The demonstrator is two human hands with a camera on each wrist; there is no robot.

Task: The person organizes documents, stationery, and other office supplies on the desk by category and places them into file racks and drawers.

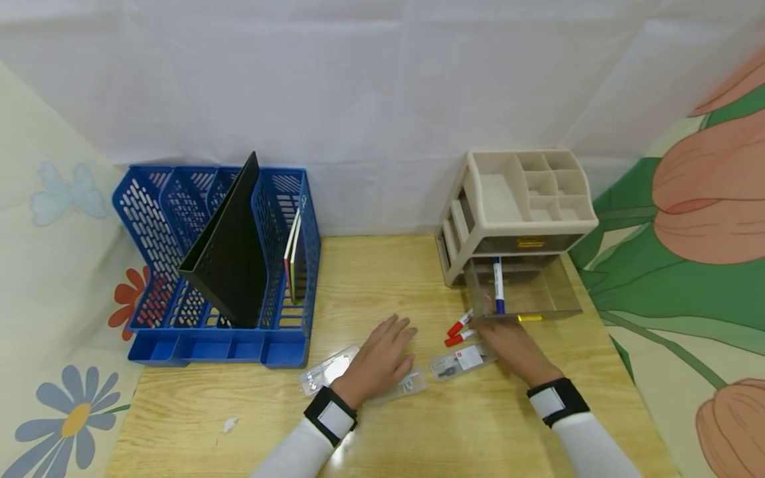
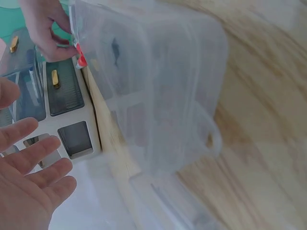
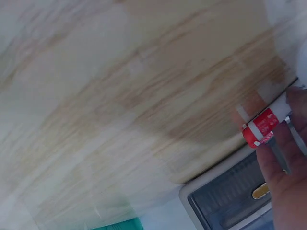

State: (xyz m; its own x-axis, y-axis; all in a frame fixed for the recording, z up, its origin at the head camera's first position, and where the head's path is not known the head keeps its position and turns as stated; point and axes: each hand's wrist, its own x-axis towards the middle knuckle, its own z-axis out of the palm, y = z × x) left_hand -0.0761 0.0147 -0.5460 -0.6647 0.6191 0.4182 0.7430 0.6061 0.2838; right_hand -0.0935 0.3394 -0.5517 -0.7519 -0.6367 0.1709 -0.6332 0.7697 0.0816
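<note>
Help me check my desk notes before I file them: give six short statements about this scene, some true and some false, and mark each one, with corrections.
1. A blue marker is in the pulled-out drawer of the cream drawer unit. True.
2. The black folder stands in the cream drawer unit. False: it leans in the blue rack.
3. The right hand holds a red marker. True.
4. The left hand grips the blue marker. False: its fingers are extended and hold nothing.
5. A clear case with a white label lies on the table between the hands. True.
6. The blue rack stands to the right of the cream drawer unit. False: in the head view it stands to the left.
</note>
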